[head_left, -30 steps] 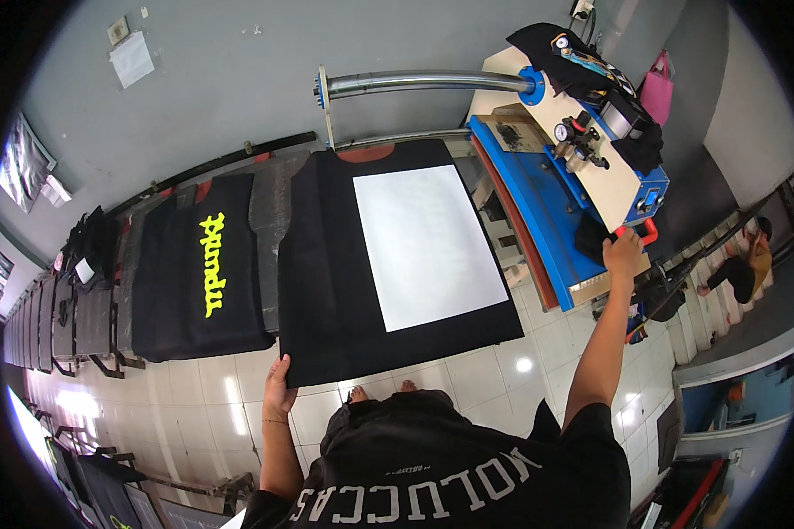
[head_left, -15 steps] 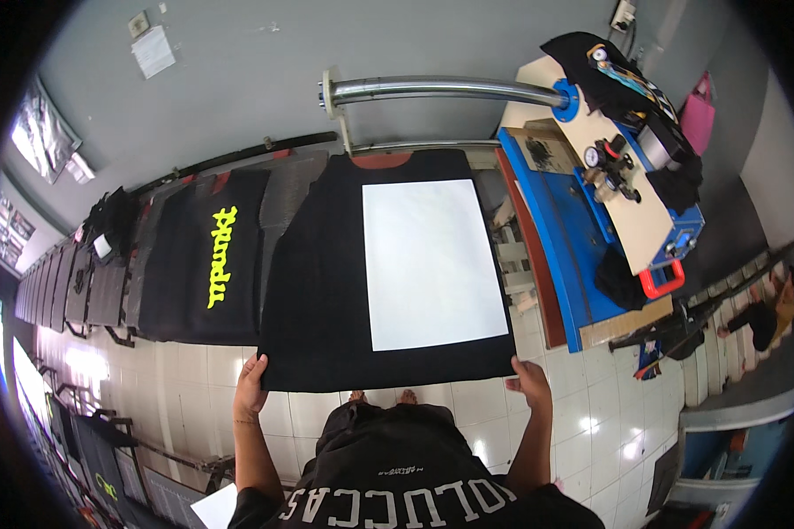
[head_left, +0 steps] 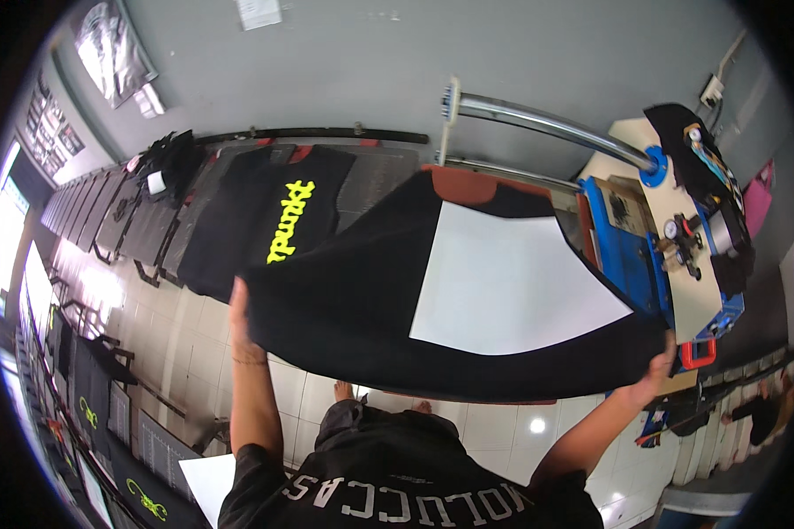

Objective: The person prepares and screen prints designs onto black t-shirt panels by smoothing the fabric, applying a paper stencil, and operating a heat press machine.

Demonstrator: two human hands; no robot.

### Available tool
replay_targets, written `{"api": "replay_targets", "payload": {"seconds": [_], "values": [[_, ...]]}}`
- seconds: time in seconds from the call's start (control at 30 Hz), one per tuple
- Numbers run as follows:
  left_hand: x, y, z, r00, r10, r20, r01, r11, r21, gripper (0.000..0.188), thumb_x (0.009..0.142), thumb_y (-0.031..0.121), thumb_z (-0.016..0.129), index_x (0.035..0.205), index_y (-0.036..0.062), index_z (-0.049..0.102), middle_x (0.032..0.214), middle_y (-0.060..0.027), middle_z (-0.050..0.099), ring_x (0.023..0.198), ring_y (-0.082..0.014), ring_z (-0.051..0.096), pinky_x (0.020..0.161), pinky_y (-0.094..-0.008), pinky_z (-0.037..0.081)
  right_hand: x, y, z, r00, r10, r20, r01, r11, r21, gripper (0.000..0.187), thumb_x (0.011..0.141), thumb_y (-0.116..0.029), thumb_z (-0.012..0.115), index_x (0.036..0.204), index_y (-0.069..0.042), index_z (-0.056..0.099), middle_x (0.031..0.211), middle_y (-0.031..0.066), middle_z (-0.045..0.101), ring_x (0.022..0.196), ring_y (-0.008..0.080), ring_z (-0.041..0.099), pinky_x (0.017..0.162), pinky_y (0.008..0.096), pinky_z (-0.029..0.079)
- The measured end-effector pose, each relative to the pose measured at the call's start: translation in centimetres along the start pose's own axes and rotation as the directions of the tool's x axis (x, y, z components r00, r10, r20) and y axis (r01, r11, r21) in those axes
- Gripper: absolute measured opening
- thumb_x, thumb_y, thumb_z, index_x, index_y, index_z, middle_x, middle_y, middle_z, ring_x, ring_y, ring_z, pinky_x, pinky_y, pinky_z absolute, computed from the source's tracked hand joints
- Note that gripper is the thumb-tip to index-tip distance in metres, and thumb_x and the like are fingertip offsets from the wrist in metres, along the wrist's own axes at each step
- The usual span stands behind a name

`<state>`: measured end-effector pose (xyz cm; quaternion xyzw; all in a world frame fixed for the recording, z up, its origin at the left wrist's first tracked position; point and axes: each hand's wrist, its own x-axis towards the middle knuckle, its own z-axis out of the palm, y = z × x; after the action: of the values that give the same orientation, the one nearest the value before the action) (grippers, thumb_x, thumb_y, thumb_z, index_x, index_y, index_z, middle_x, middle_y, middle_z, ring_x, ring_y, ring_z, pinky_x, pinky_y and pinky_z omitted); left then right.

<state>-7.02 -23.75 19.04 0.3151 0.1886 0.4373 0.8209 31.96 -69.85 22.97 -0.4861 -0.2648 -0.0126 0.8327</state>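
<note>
A black shirt (head_left: 344, 291) is stretched between my hands, its near edge lifted toward me and sagging in the middle. On it lies a white sheet (head_left: 503, 278), bending with the cloth. My left hand (head_left: 240, 317) grips the near left corner. My right hand (head_left: 660, 366) grips the near right corner, beside the heat press. The shirt's far end rests on a reddish-brown board (head_left: 468, 187) that shows past the neckline. To the left, a second black shirt (head_left: 229, 212) with bright yellow lettering lies flat, partly covered by the lifted cloth.
A blue-and-cream heat press (head_left: 622, 256) with a gauge and red handle (head_left: 699, 354) stands at the right. A metal rail (head_left: 556, 128) runs above the board. Several dark platens (head_left: 97, 198) extend leftward. Another rack with printed black cloth (head_left: 106, 441) is at lower left.
The shirt's near edge has risen off the board and spread wider. My right hand has moved right and up; my left hand has risen. The head view has shifted left.
</note>
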Motion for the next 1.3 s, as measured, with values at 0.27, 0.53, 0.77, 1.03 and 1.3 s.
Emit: {"api": "replay_targets", "payload": {"seconds": [0.27, 0.53, 0.77, 1.03, 1.3], "values": [[10.6, 25.1, 1.1, 0.862, 0.506, 0.027, -0.501, 0.844, 0.189, 0.034, 0.105, 0.026, 0.043, 0.121, 0.0003, 0.058, 0.121, -0.0134, 0.06, 0.112, -0.0209, 0.056, 0.097, -0.0356, 0.048, 13.0, -0.4, 30.4, 0.941, -0.135, 0.311, 0.051, 0.963, 0.265, 0.031, 0.097, -0.021, 0.057, 0.122, -0.003, 0.057, 0.117, 0.0127, 0.063, 0.108, 0.026, 0.062, 0.098, 0.0442, 0.048], [33.0, 36.0, -12.4, 0.965, 0.257, -0.054, -0.176, 0.785, 0.594, 0.028, 0.096, 0.032, 0.058, 0.108, 0.0073, 0.063, 0.097, -0.0014, 0.062, 0.09, -0.0132, 0.056, 0.082, -0.0376, 0.047, 16.8, 19.0, 51.7, 0.895, 0.302, 0.328, -0.31, 0.95, -0.029, 0.014, 0.093, -0.017, 0.064, 0.084, -0.009, 0.056, 0.091, 0.0059, 0.062, 0.086, 0.0203, 0.063, 0.089, 0.038, 0.053], [39.8, 42.9, -13.8, 0.913, 0.404, 0.058, -0.377, 0.777, 0.504, 0.026, 0.099, 0.029, 0.055, 0.106, 0.0058, 0.064, 0.094, -0.0021, 0.064, 0.083, -0.0119, 0.058, 0.08, -0.0302, 0.046, 14.8, 17.5, 62.2, 0.968, 0.038, 0.247, -0.06, 0.995, 0.08, 0.013, 0.092, -0.013, 0.065, 0.085, -0.009, 0.055, 0.094, 0.0056, 0.063, 0.093, 0.0164, 0.061, 0.093, 0.0345, 0.048], [30.0, 43.5, -20.7, 0.928, 0.368, 0.046, -0.357, 0.85, 0.387, 0.036, 0.097, 0.031, 0.059, 0.119, 0.0023, 0.06, 0.114, -0.0058, 0.064, 0.104, -0.0147, 0.059, 0.094, -0.0298, 0.044, -1.1, 12.7, 59.3, 0.989, 0.105, 0.104, -0.111, 0.992, 0.058, 0.011, 0.093, -0.014, 0.064, 0.092, -0.014, 0.053, 0.101, -0.001, 0.059, 0.099, 0.0123, 0.055, 0.091, 0.0341, 0.041], [22.0, 33.2, -39.4, 0.992, 0.042, -0.117, 0.029, 0.835, 0.55, 0.026, 0.099, 0.026, 0.058, 0.104, 0.0016, 0.065, 0.098, -0.0025, 0.068, 0.092, -0.0126, 0.062, 0.088, -0.0279, 0.047, -22.9, 24.7, 49.4, 0.766, 0.638, -0.083, -0.637, 0.77, 0.043, 0.023, 0.088, -0.003, 0.067, 0.083, -0.014, 0.048, 0.074, -0.0028, 0.052, 0.064, 0.0074, 0.052, 0.063, 0.0241, 0.049]]}}
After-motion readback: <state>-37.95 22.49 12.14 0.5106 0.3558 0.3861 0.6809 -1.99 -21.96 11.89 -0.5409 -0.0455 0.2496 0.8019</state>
